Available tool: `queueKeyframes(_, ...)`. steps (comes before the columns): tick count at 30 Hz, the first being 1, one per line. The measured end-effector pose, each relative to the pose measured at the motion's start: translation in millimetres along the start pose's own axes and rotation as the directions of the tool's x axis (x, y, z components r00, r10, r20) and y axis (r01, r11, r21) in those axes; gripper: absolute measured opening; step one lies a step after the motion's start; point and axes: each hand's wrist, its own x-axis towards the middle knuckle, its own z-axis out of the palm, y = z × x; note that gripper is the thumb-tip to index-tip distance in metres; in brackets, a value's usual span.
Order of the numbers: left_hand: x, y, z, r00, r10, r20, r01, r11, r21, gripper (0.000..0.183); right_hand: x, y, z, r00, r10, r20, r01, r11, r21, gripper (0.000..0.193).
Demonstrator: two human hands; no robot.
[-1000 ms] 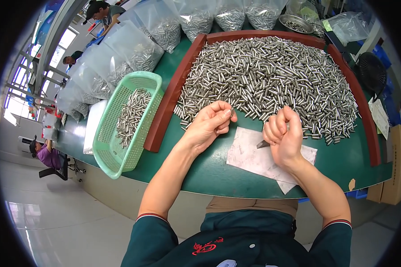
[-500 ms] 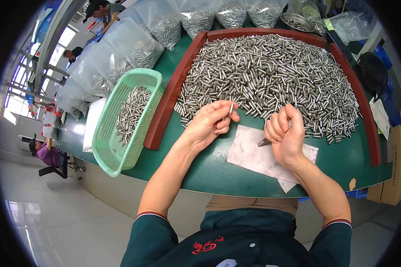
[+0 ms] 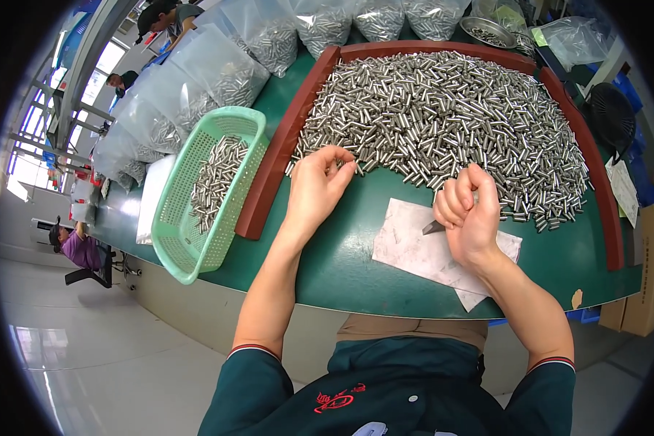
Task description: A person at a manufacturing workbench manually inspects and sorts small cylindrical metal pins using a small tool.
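A broad heap of short silvery metal pins (image 3: 450,116) covers the far part of the green table. My left hand (image 3: 318,185) is at the heap's near left edge, palm down, with thumb and fingertips drawn together; what they hold, if anything, is hidden. Over a stained white cloth (image 3: 403,236), my right hand (image 3: 471,218) is closed in a loose fist. From its lower left side sticks the tapered tip of a dark tool (image 3: 434,227); the rest is covered by my fingers. Left of the heap stands a green perforated basket (image 3: 168,240), partly filled with similar pins.
Dark red rails (image 3: 269,174) border the heap at left, back and right. Clear plastic bags (image 3: 229,69) of pins line the back and left. A metal bowl (image 3: 489,33) sits at the back right, near a black fan (image 3: 609,116). Other people work farther left.
My left hand has moved left and turned palm down at the heap's edge; the pin earlier visible in its fingertips no longer shows. My right hand has barely moved.
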Motion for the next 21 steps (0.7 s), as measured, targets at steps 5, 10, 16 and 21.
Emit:
queueKeyframes(5, -1, 3, -3, 1.000, -0.008, -0.001, 0.008, 0.983, 0.185, 0.013, 0, 1, 1, 1.000, -0.004, 0.005, 0.004, 1.000, -0.001, 0.038)
queueKeyframes(10, -3, 2, 7, 0.995, 0.093, -0.022, -0.084, 0.960, 0.265, 0.015, 0, 0, 0, 1.000, -0.007, -0.008, 0.007, 1.000, -0.013, 0.038)
queueKeyframes(16, -2, -3, 3, 0.961, 0.270, 0.054, -0.272, 0.901, 0.337, 0.015, 0, -1, -1, 1.000, 0.010, -0.014, -0.010, 1.000, -0.011, 0.038)
queueKeyframes(21, -3, 3, -3, 0.956, 0.230, 0.184, -0.276, 0.918, 0.284, 0.009, 1, -2, 1, 1.000, 0.019, -0.018, -0.020, 1.000, -0.017, 0.038)
